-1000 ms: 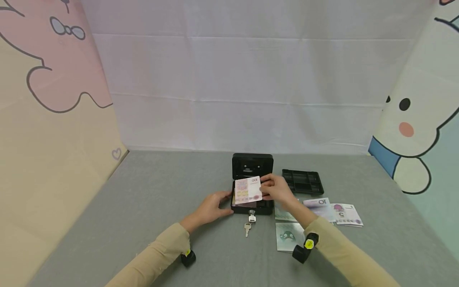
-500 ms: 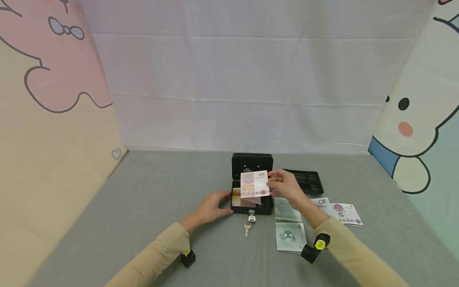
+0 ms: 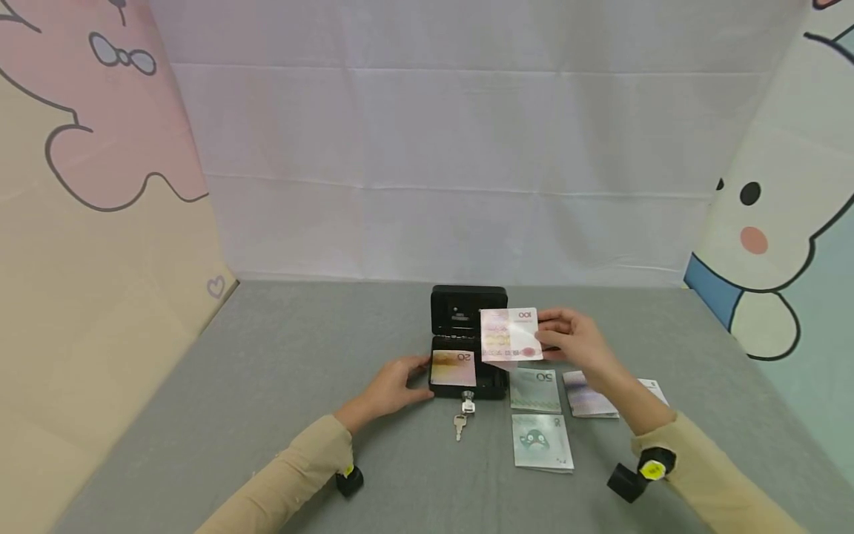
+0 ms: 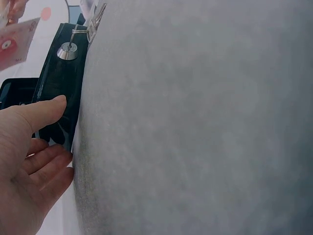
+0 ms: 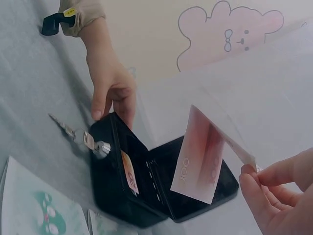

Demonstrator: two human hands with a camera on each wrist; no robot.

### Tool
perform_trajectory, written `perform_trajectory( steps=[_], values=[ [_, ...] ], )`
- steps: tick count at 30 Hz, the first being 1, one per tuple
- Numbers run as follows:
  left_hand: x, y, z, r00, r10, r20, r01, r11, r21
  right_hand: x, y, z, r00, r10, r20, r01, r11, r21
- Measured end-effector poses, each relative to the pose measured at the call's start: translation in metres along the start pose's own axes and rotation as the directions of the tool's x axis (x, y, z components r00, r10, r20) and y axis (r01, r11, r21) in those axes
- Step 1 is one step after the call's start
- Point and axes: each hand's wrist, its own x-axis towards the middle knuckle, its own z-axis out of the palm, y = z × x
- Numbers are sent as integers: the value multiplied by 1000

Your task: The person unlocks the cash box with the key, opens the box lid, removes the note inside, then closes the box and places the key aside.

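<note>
My right hand (image 3: 577,343) pinches a pink 100 banknote (image 3: 508,334) by its right end. A second pink layer shows under it, hanging apart at an angle in the right wrist view. It overlaps the right side of the black cash box (image 3: 494,384), whose lid (image 3: 445,311) stands up at the back. Inside the box, on the left, lies a 20 banknote (image 3: 454,369). My left hand (image 3: 394,387) touches the box's left side, thumb near the front corner, fingers loosely extended. From the front lock hang keys (image 3: 460,424).
Right of the box lie green 50 banknotes (image 3: 536,391), with green notes bearing a penguin-like figure (image 3: 540,441) nearer. Purple notes (image 3: 587,397) and more notes (image 3: 655,389) lie partly behind my right forearm. Grey cloth (image 3: 320,334) covers the table, with a white curtain (image 3: 467,185) behind.
My right hand has carried the pink 100 banknote up and rightward out of the cash box, uncovering the 20 banknote inside. My left hand has stayed at the box.
</note>
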Motion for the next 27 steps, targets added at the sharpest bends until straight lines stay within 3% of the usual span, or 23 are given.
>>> perform_trajectory(
  steps=[5,8,14,16,22,27],
  values=[
    [0,-1,0,1000,-21,4,21,1000,1,-14,2,-22,999,-35,13,35,999,-24],
    [0,-2,0,1000,-22,5,22,1000,6,-20,13,-34,1000,-19,-12,18,996,-82],
    [-2,-1,0,1000,-29,10,29,999,18,9,129,-82,994,-5,-111,-14,986,-165],
    [-2,-1,0,1000,-23,6,23,1000,15,11,153,-96,992,3,-129,-28,980,-195],
    [-2,0,1,1000,-24,8,24,1000,3,-13,163,-118,988,78,-134,-108,965,-237],
    [-2,0,1,1000,-22,8,22,1000,3,-49,125,-116,969,227,-94,-242,948,-205]
  ],
)
